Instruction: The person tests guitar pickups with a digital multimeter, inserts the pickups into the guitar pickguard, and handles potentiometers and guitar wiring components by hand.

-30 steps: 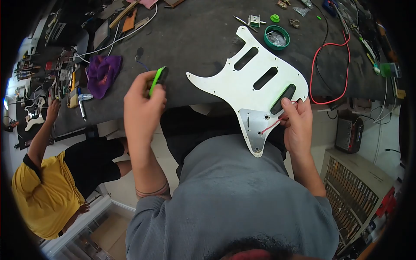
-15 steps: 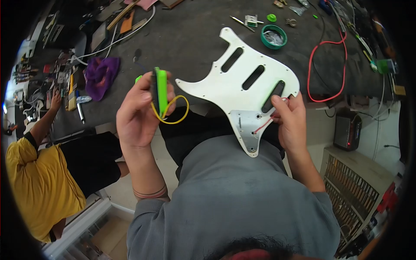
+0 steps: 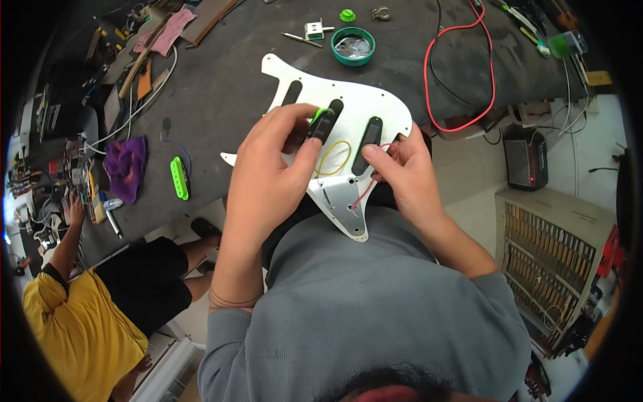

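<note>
Tabletop (image 3: pixel 214 87) near edge runs behind pickguard (image 3: pixel 365 100): right hand (image 3: pixel 408 174) grips it, left hand (image 3: pixel 271 174) pinches pickup (image 3: pixel 323 127); best keep yellow wire (image 3: pixel 349 151) untrapped.

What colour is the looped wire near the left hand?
The looped wire is yellow, clearest in the head view.
</note>
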`<action>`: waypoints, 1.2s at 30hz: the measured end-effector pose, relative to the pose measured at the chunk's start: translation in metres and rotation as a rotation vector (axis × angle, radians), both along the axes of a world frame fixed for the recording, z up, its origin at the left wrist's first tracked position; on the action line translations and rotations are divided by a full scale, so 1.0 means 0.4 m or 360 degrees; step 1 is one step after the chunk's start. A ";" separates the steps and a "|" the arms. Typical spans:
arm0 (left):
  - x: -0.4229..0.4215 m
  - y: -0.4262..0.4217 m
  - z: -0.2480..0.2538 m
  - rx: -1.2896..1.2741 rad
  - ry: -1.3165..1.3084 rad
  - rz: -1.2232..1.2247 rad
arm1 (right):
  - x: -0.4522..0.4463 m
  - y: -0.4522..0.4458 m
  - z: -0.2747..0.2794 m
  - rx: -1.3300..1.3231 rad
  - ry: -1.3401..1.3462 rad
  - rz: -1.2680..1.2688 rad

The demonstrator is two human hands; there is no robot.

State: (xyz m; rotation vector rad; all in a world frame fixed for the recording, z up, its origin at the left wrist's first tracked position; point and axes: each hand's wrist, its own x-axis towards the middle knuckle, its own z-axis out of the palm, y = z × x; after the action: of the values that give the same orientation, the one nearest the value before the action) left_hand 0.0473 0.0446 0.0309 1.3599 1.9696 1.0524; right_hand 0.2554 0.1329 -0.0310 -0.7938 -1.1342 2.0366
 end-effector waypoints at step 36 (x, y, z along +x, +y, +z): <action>-0.090 -0.074 -0.020 0.0431 0.1140 -0.0677 | 0.000 -0.002 0.014 -0.0047 -0.0082 -0.0001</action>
State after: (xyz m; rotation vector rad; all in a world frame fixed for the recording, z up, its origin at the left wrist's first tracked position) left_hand 0.0114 0.0150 0.0230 2.4335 1.8707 0.6902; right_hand 0.2554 0.1320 -0.0254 -0.8655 -1.1341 2.0477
